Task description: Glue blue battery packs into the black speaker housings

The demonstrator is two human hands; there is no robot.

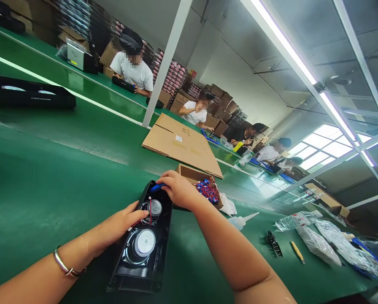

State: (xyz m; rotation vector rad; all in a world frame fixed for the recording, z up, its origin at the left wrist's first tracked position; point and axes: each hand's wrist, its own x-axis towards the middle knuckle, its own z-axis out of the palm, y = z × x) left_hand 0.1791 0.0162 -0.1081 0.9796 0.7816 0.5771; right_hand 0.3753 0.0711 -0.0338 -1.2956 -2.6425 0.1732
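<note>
A black speaker housing (159, 253) lies on the green bench with its inside facing up. Two round speaker drivers with silver magnets sit in it, the upper driver (155, 207) and the lower driver (145, 242). My left hand (124, 221) grips the housing's left side, its thumb over the edge beside the upper driver. A thin red wire (150, 210) with a white plug runs across that driver. At the housing's far end, my right hand (174, 188) has its fingers closed on a blue battery (157, 187), which rests inside the corner.
Beyond my right hand stands a cardboard box (208, 190) of blue batteries with red wires. Flattened cardboard (182, 141) lies behind. To the right are a dropper bottle (239, 221), a black hair clip (274, 243), and a plastic bottle (296, 220). Several co-workers sit across the line.
</note>
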